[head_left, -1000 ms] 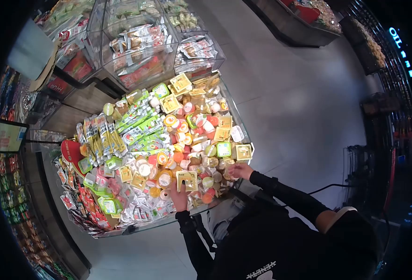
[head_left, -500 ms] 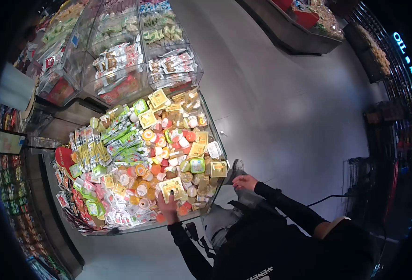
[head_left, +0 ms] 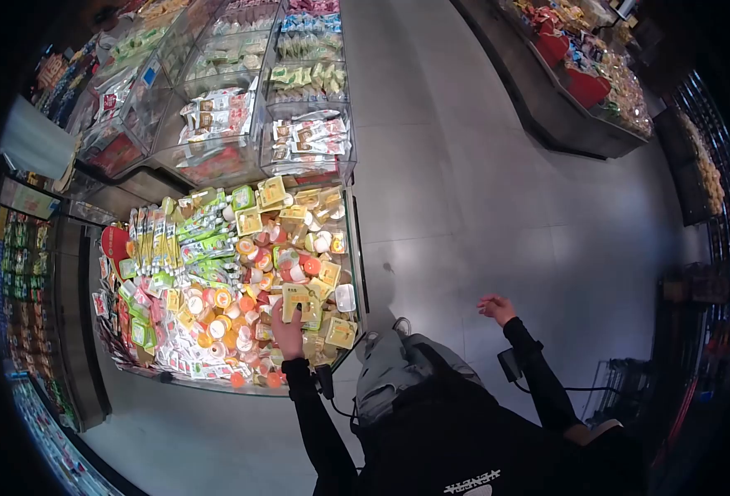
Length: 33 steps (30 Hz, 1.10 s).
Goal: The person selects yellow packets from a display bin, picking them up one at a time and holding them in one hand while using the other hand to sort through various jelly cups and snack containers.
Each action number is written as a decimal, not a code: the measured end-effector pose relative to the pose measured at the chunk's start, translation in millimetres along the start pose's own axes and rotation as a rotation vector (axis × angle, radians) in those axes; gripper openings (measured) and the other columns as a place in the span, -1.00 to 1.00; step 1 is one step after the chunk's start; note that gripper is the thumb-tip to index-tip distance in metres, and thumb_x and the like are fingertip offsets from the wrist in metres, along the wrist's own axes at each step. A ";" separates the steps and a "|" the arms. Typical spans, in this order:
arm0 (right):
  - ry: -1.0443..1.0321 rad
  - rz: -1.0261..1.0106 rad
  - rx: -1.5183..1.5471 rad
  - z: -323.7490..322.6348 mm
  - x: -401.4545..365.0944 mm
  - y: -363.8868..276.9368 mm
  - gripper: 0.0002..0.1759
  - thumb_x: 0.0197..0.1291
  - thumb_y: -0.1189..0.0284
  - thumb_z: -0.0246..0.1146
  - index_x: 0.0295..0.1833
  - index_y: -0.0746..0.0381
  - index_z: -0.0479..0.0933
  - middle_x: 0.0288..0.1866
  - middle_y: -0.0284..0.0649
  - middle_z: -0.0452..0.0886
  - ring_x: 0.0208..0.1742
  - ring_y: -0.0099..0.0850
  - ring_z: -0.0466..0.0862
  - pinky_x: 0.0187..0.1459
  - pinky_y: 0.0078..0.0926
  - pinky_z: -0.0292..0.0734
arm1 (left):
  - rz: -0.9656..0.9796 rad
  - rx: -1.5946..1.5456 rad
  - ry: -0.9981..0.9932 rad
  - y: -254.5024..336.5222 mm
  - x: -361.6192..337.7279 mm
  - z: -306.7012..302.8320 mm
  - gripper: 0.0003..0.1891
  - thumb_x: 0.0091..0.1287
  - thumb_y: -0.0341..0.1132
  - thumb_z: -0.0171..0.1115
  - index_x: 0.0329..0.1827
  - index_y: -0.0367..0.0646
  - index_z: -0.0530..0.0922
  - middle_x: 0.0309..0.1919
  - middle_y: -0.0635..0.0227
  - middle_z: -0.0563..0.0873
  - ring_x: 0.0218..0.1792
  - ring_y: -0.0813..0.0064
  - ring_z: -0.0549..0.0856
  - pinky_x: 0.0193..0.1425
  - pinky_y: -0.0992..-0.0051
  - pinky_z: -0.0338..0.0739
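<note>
My left hand (head_left: 288, 335) is closed on a square yellow-lidded tub (head_left: 300, 299), the thumb lying over its top. It holds the tub over a display bin (head_left: 360, 273) heaped with small packaged snacks. Around it lie round orange-lidded cups (head_left: 223, 298), a white-lidded tub (head_left: 345, 298) and another yellow-lidded tub (head_left: 342, 332). What is printed on the lids is too small to read. My right hand (head_left: 497, 308) hangs in the air over the floor, away from the bin, fingers loosely bent and apart with nothing in them.
Clear dividers (head_left: 267, 124) hold bagged snacks behind the bin. Green and yellow pouches (head_left: 208, 244) fill the bin's left part. Another snack counter (head_left: 580, 136) stands across the grey floor (head_left: 431, 198). Shelves (head_left: 30, 273) line the left side. A cable (head_left: 567, 388) runs by my right arm.
The yellow-lidded tub has moved with my left hand, farther over the heap. My right hand has swung outward to the right, away from my leg. The view has shifted.
</note>
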State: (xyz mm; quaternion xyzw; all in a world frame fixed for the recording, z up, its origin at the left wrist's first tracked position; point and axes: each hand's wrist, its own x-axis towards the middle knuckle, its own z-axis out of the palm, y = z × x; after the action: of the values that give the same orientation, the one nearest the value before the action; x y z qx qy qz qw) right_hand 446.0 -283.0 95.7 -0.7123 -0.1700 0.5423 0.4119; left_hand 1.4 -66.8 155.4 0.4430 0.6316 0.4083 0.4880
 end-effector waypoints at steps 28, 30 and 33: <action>-0.808 -0.463 -0.969 270.5 238.0 -223.5 -0.58 -0.10 0.53 0.12 -0.01 0.23 0.38 -0.27 -0.17 0.53 -0.26 -0.39 0.57 -0.16 -0.50 0.46 | -0.306 -0.366 0.524 -3.8 75.5 58.1 -0.71 0.21 -0.36 0.12 -0.02 -0.27 0.41 -0.29 0.36 0.59 -0.35 0.63 0.56 -0.40 0.67 0.43; -0.878 -0.602 -1.124 315.6 260.1 -205.1 -0.54 -0.14 0.53 0.13 0.00 0.23 0.37 -0.23 -0.08 0.51 -0.19 -0.23 0.55 -0.11 -0.40 0.44 | -0.293 -0.417 0.568 -4.6 61.2 59.2 -0.73 0.28 -0.26 0.06 -0.08 -0.28 0.41 -0.33 0.37 0.57 -0.35 0.62 0.57 -0.35 0.65 0.47; -0.872 -0.643 -1.222 366.5 287.0 -176.6 -0.60 -0.17 0.52 0.15 -0.09 0.27 0.41 -0.19 0.02 0.51 -0.10 -0.08 0.50 -0.04 -0.24 0.39 | -0.442 -0.490 0.739 24.0 36.9 62.8 -0.76 0.33 -0.21 -0.04 -0.22 -0.23 0.42 -0.31 0.39 0.57 -0.33 0.63 0.57 -0.30 0.66 0.46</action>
State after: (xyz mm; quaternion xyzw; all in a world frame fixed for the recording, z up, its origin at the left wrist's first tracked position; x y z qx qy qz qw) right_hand 249.3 168.7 23.8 -0.4525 -0.7767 0.4378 -0.0169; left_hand 61.9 -19.6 156.8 -0.0039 0.7267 0.5613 0.3960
